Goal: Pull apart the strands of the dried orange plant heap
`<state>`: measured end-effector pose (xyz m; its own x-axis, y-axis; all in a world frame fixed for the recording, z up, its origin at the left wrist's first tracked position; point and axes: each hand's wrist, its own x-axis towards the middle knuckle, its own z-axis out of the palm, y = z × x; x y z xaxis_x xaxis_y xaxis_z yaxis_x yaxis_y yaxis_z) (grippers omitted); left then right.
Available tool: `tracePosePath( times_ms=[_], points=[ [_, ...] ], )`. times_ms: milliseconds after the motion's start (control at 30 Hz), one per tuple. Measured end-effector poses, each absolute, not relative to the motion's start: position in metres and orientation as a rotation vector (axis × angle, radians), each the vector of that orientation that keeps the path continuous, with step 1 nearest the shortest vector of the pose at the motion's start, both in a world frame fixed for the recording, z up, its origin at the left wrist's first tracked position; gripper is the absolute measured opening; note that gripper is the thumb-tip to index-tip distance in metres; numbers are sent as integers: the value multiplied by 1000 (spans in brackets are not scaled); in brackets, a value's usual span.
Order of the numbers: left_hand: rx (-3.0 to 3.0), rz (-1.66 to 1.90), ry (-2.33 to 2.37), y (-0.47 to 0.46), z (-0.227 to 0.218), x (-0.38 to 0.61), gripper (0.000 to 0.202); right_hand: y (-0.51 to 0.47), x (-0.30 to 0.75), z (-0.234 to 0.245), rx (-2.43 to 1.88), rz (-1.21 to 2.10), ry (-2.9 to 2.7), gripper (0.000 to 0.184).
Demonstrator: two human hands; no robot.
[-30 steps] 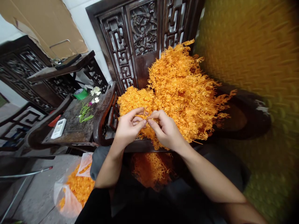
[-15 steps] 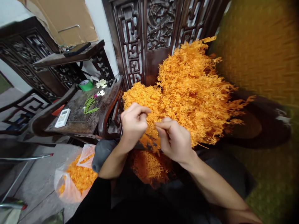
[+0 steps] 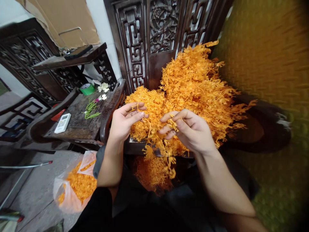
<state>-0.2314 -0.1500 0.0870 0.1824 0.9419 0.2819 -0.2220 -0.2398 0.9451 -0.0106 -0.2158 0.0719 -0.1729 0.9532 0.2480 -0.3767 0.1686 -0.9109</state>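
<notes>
A big heap of orange plastic flower sprigs (image 3: 193, 87) lies on a dark carved wooden chair seat in front of me. My left hand (image 3: 123, 122) is raised beside the heap, fingers loosely stretched, with a thin orange strand under the fingertips. My right hand (image 3: 188, 129) pinches a small orange sprig (image 3: 172, 124) between thumb and fingers. Loose orange sprigs (image 3: 159, 151) hang and fall between my hands toward a smaller orange pile on my lap (image 3: 152, 172).
A dark side table (image 3: 79, 125) at the left carries a white remote (image 3: 62, 123), green stems with white flowers (image 3: 93, 108) and a green tape roll (image 3: 87, 88). A clear bag of orange pieces (image 3: 74, 187) lies on the floor. A yellow-green cushion (image 3: 270, 64) fills the right.
Both hands have opened out from closed pinches and moved apart. A cluster of orange sprigs has come loose and drops between them.
</notes>
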Motion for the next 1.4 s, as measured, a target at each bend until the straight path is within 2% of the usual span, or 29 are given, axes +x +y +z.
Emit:
tracePosePath(
  times_ms=[200, 400, 600, 633, 733, 867, 967, 1033, 1133, 1233, 1400],
  points=[
    [1283, 1283, 700, -155, 92, -227, 30, -204, -10, 63, -576, 1489, -1082, 34],
    [1216, 1244, 679, -157, 95, -225, 33, -200, -15, 61, -574, 1633, -970, 24],
    [1198, 1239, 671, -148, 88, -227, 35, -203, -24, 57, -663, 1552, -1021, 51],
    [1193, 1248, 676, -146, 86, -227, 35, -204, -26, 55, -681, 1510, -1056, 52],
    [1172, 1286, 712, -142, 81, -226, 35, -210, -31, 53, -774, 1407, -1222, 37],
    [1128, 1357, 729, -139, 79, -221, 27, -219, -37, 55, -806, 1255, -1405, 62],
    [1065, 1359, 750, -138, 79, -220, 20, -220, -39, 54, -791, 1257, -1409, 75],
    [1070, 1307, 752, -138, 79, -221, 17, -217, -39, 51, -741, 1268, -1384, 72],
    [1150, 1232, 717, -139, 77, -223, 16, -213, -38, 48, -730, 1204, -1375, 52],
    [1125, 1214, 693, -141, 76, -220, 16, -212, -37, 45, -867, 947, -1497, 44],
    [776, 1180, 670, -153, 85, -203, 22, -205, -37, 33, -917, -11, -1878, 34]
  ],
)
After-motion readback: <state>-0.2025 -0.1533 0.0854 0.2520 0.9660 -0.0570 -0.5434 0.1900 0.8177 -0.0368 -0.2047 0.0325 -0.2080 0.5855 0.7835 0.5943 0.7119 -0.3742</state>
